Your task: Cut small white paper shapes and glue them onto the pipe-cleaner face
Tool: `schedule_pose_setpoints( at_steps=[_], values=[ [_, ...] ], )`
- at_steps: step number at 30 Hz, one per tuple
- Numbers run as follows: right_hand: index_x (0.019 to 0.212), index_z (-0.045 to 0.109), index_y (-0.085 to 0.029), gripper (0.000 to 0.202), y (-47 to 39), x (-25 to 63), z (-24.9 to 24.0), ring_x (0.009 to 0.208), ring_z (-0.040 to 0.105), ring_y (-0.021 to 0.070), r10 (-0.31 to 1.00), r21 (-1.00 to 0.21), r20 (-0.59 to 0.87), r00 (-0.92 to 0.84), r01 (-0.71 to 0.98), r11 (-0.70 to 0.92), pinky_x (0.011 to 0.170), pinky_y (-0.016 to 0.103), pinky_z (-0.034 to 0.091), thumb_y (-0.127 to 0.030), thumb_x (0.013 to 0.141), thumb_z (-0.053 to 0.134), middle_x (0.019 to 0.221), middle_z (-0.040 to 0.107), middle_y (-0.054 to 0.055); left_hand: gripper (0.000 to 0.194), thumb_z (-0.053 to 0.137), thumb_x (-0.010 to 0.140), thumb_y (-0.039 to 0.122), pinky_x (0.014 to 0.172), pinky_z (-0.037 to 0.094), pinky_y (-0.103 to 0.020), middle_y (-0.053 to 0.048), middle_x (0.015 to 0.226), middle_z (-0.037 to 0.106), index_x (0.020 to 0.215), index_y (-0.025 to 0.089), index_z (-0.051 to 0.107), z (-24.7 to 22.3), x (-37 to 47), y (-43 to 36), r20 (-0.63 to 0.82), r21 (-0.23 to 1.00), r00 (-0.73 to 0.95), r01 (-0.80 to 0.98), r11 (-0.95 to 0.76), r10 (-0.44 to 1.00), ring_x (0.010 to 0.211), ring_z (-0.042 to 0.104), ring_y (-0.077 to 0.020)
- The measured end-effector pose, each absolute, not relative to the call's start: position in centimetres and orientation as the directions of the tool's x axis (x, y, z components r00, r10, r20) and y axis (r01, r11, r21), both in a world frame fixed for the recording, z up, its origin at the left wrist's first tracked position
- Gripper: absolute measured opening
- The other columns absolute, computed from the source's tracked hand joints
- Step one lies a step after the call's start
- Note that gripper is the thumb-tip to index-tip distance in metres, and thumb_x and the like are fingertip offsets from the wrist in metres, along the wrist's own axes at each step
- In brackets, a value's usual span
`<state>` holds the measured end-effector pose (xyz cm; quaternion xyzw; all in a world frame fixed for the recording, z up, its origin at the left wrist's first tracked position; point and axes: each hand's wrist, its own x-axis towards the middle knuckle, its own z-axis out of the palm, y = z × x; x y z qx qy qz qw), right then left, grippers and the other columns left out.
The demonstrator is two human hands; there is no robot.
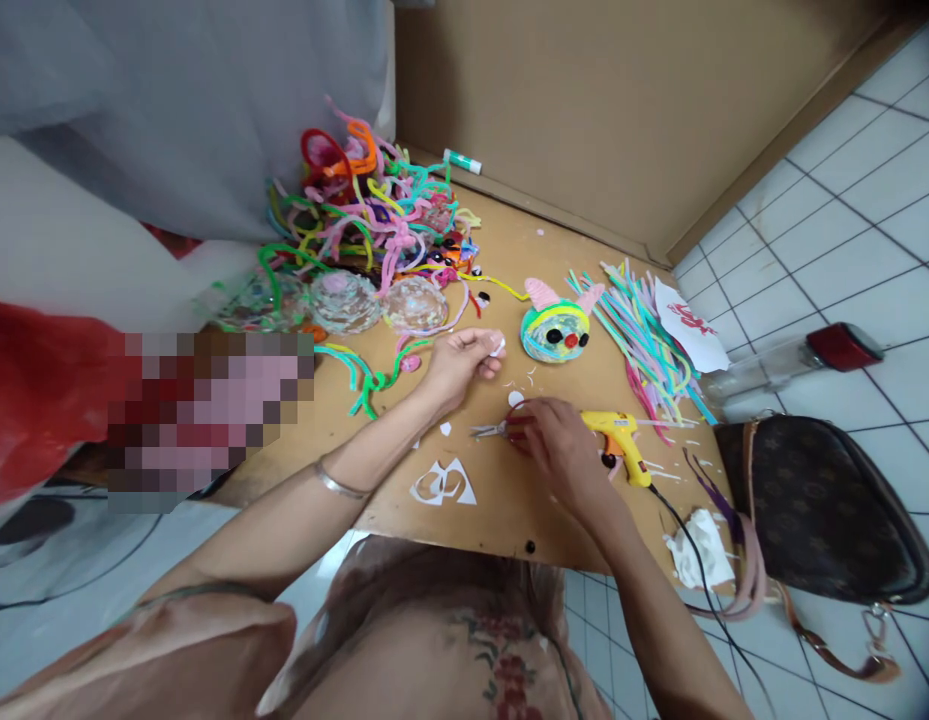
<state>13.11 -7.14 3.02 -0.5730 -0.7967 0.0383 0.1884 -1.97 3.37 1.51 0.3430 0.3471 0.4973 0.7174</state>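
Observation:
My left hand (pixel 464 362) is closed, pinching a small white paper piece (pixel 497 347) between thumb and fingertips above the table. My right hand (pixel 554 440) curls over the red handles of a pair of scissors (pixel 491 431), whose blades point left, close to the tabletop. A white paper disc (pixel 516 399) and thin curved trimmings lie just beyond the scissors. Nearer the front edge is a white paper scrap (pixel 443 484) with round cut-outs. Past my hands sits a round animal head (pixel 554 333) with pink ears, black eyes and a red nose.
A yellow glue gun (pixel 618 440) lies right of my right hand, its cord running off the front. Pipe cleaners (pixel 644 330) lie at the right, with a tangled heap (pixel 366 215) back left. A brown handbag (pixel 824 505) stands at the right. Another person is at the left.

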Motion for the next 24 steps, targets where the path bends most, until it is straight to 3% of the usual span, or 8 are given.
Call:
schedule_pose_setpoints(
  at_steps=[4,9,14,18,24],
  values=[
    [0.114,0.056,-0.016,0.036,-7.8,13.3,0.8,0.105,0.057,0.0276,0.899,-0.17,0.205,-0.388,0.89,0.423,0.087,0.043,0.048,-0.004,0.084,0.04,0.112,0.064,0.017,0.031,0.079,0.061,0.03,0.051,0.044,-0.015,0.001,0.064,0.065,0.077,0.011,0.062,1.3,-2.6,4.4,-0.159,0.827,0.232,-0.499,0.258,0.96,0.051,0.055,-0.0032],
    [0.108,0.059,-0.011,0.031,-8.0,14.1,1.3,0.092,0.06,0.0264,0.931,-0.218,0.16,-0.329,0.908,0.358,0.079,0.04,0.049,-0.004,0.08,0.046,0.101,0.065,0.016,0.036,0.083,0.053,0.02,0.065,0.052,-0.02,-0.001,0.071,0.068,0.083,0.01,0.065,1.1,-2.5,4.3,-0.17,0.764,0.286,-0.565,0.31,0.943,0.062,0.064,-0.0081],
    [0.122,0.054,-0.017,0.043,-9.6,15.9,2.9,0.088,0.06,0.0224,0.973,-0.482,0.191,-0.13,0.851,0.208,0.077,0.036,0.049,-0.014,0.079,0.057,0.098,0.064,0.009,0.041,0.084,0.051,0.016,0.069,0.054,-0.024,-0.001,0.072,0.07,0.086,0.012,0.063,1.0,-2.4,4.1,-0.158,0.745,0.313,-0.585,0.321,0.937,0.065,0.066,-0.0107],
    [0.108,0.064,-0.021,0.029,-10.5,16.1,2.5,0.085,0.059,0.0213,0.986,-0.603,0.164,-0.013,0.79,0.111,0.076,0.035,0.047,-0.022,0.08,0.061,0.093,0.066,0.006,0.036,0.083,0.054,0.022,0.064,0.053,-0.022,-0.002,0.069,0.069,0.08,0.011,0.062,1.2,-2.3,3.8,-0.15,0.784,0.332,-0.534,0.317,0.931,0.062,0.066,-0.011],
    [0.104,0.062,-0.02,0.027,-9.8,13.9,2.3,0.063,0.051,0.0146,0.993,-0.908,0.028,0.114,0.417,-0.022,0.056,0.026,0.041,-0.036,0.082,0.059,0.073,0.057,0.001,0.038,0.083,0.054,0.031,0.058,0.052,-0.022,-0.003,0.072,0.069,0.079,0.01,0.063,1.2,-2.3,3.6,-0.132,0.808,0.334,-0.509,0.296,0.933,0.06,0.066,-0.0115]
  ],
)
